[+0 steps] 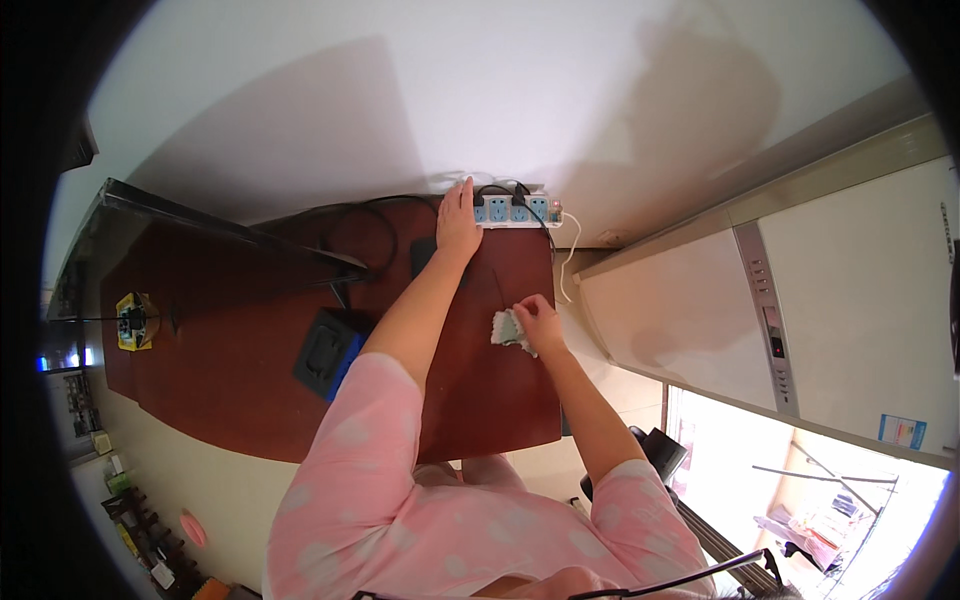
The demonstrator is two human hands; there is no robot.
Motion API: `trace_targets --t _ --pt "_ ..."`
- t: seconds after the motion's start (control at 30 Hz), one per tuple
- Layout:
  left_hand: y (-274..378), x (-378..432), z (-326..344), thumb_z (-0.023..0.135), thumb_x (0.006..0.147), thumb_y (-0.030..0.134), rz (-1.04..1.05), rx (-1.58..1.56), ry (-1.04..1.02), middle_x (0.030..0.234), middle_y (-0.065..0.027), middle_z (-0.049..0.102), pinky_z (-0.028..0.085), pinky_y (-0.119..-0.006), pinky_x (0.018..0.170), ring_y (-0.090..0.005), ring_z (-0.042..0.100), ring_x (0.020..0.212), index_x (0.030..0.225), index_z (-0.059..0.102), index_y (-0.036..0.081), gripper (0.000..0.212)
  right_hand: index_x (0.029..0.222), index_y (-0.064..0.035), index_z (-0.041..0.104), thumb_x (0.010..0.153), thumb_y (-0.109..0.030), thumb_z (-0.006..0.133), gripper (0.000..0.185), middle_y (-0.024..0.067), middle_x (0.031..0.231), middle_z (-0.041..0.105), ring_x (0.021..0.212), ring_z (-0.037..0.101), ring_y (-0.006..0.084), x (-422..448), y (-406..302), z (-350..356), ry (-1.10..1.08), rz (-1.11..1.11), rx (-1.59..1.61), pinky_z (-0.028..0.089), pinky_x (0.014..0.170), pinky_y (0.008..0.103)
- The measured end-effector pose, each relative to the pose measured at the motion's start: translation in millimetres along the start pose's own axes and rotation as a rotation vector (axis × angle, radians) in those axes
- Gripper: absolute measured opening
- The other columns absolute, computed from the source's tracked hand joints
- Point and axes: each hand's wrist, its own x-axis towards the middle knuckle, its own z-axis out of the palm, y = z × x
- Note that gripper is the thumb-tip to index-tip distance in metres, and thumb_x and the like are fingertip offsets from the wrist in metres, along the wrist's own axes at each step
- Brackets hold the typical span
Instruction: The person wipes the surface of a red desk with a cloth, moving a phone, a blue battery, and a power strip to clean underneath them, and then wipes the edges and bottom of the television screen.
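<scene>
A white power strip point(519, 212) with blue sockets lies along the wall edge of a dark red wooden table point(480, 375). My left hand point(459, 225) rests at the strip's left end, fingers stretched towards the wall; whether it grips the strip is not clear. Black plugs sit in some of the sockets, and a small red light glows at the right end. Nearer to me, my right hand point(538, 322) pinches a small pale cloth point(510, 330) with a scalloped edge against the tabletop.
A black monitor point(225, 232) stands on the table's left part, with a black and blue box point(328, 352) in front. A yellow item point(135, 322) lies far left. Black cables run along the wall; a white cord point(574, 255) hangs off the right edge. A refrigerator point(690, 300) stands at right.
</scene>
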Motion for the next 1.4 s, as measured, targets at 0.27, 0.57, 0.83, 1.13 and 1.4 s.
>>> trace_targets --t 0.27,0.57,0.83,1.13,1.4 --pt "49 -126 -4 0.058 0.072 -0.002 0.302 -0.302 -0.256 0.125 -0.0133 0.050 0.038 -0.042 0.101 -0.0337 0.046 0.117 0.119 0.054 0.004 0.047 0.102 -0.0072 0.061 0.082 -0.014 0.063 0.021 0.0100 0.108 0.056 0.101 0.053 0.0293 -20 42 -14 0.240 -0.293 -0.223 0.044 0.086 0.0394" --pt "26 -221 -37 0.059 0.085 0.015 0.265 0.027 -0.482 0.144 -0.0118 0.033 0.030 -0.042 0.108 -0.0281 0.031 0.134 0.134 0.039 0.000 0.056 0.128 -0.0118 0.050 0.086 -0.015 0.057 0.043 0.0050 0.141 0.037 0.131 0.035 0.0277 -40 68 -8 -0.048 -0.590 -0.706 0.033 0.104 0.0454" --pt "23 -245 -61 0.061 0.082 0.015 0.171 -0.002 -0.431 0.143 -0.0134 0.033 0.031 -0.044 0.107 -0.0337 0.033 0.130 0.134 0.039 0.004 0.057 0.138 -0.0123 0.038 0.089 -0.030 0.054 0.055 0.0031 0.150 0.024 0.139 0.021 0.0262 72 29 20 0.069 -0.555 -0.752 0.027 0.108 0.0497" --pt "-3 -215 -57 0.063 0.079 0.012 0.170 0.132 -0.311 0.137 -0.0108 0.039 0.040 -0.042 0.098 -0.0311 0.040 0.124 0.129 0.047 0.008 0.052 0.136 -0.0105 0.041 0.087 -0.027 0.057 0.054 0.0050 0.148 0.027 0.137 0.024 0.0297 67 4 63 -0.035 -0.671 -0.729 0.026 0.108 0.0499" --pt "-31 -246 -69 0.048 0.086 0.007 0.011 0.178 -0.371 0.117 -0.0093 0.049 0.043 -0.037 0.091 -0.0261 0.049 0.105 0.127 0.050 0.004 0.041 0.138 -0.0088 0.037 0.087 -0.024 0.056 0.056 0.0091 0.148 0.027 0.137 0.023 0.0313 -26 23 79 0.159 -0.428 -0.644 0.023 0.109 0.0483"
